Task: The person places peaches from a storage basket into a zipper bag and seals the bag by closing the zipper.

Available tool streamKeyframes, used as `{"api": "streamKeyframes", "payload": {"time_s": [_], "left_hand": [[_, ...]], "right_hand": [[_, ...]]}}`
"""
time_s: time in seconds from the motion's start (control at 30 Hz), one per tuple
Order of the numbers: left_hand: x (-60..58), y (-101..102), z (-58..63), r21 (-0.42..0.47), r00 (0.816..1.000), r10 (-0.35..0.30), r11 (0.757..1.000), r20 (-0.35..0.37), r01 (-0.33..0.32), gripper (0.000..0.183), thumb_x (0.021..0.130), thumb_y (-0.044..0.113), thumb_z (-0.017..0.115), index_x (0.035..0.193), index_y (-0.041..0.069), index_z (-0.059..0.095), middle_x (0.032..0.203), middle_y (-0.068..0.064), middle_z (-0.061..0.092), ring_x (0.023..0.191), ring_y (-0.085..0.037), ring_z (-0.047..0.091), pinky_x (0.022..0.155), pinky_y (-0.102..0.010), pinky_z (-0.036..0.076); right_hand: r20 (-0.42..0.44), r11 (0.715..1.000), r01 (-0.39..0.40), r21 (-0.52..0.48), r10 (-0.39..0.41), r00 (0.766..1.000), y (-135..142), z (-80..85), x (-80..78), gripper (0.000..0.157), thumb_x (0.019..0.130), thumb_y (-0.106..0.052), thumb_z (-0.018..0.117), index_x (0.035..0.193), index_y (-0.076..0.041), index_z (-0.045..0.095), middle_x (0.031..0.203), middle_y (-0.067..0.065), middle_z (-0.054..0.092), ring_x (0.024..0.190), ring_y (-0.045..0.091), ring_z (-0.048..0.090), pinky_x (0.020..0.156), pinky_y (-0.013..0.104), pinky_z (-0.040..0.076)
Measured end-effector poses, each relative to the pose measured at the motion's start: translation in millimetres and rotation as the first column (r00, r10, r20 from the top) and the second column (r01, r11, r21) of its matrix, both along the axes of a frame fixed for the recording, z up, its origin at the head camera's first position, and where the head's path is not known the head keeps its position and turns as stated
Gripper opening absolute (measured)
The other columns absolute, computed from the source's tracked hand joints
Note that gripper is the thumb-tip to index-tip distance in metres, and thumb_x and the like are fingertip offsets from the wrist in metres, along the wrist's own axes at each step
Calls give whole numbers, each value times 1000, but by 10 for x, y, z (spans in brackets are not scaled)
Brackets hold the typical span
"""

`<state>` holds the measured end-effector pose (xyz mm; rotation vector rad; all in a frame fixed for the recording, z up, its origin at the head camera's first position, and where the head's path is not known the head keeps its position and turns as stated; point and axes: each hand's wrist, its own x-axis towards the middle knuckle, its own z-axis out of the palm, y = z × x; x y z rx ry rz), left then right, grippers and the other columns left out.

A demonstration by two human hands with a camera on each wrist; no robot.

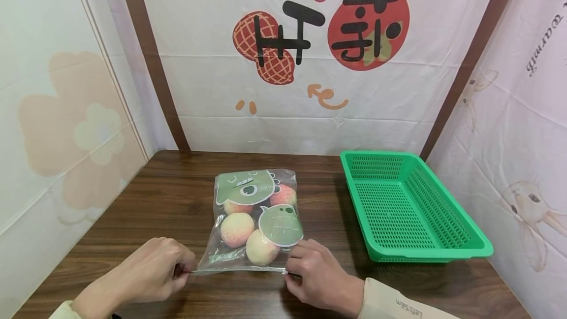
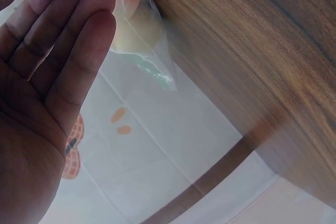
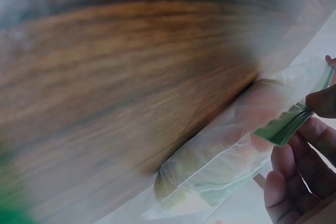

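A clear zip bag (image 1: 208,259) with green cartoon prints lies on the brown table, its zip edge towards me. Inside it are several peaches (image 1: 237,229), yellow with pink patches, partly covered by the prints. My left hand (image 1: 155,267) pinches the left corner of the zip edge between thumb and finger. At the right end, my right hand (image 1: 316,274) pinches the same edge, beside a small white piece (image 1: 285,271) on it. In the right wrist view, thumb and fingers of the right hand close on the bag's green-printed strip (image 3: 283,127). The zip edge stretches nearly straight between both hands.
A green perforated plastic basket (image 1: 400,210) stands on the table (image 1: 177,201) to the right of the bag, with nothing in it. Printed white cloth (image 1: 283,127) hangs behind the table and along both sides.
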<state>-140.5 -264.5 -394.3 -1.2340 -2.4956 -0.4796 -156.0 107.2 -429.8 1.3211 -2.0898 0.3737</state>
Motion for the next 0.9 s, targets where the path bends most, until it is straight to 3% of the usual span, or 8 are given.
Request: {"api": "streamKeyframes", "payload": {"time_s": [0.9], "left_hand": [[7, -13, -3, 6, 1000, 8, 1000, 12, -8, 49, 57, -3, 75, 62, 35, 43, 63, 32, 35, 54, 15, 28, 44, -5, 23]], "right_hand": [[-31, 1000, 5, 0, -5, 1000, 178, 5, -29, 24, 69, -18, 84, 65, -21, 61, 71, -12, 54, 65, 7, 49, 61, 22, 40]]}}
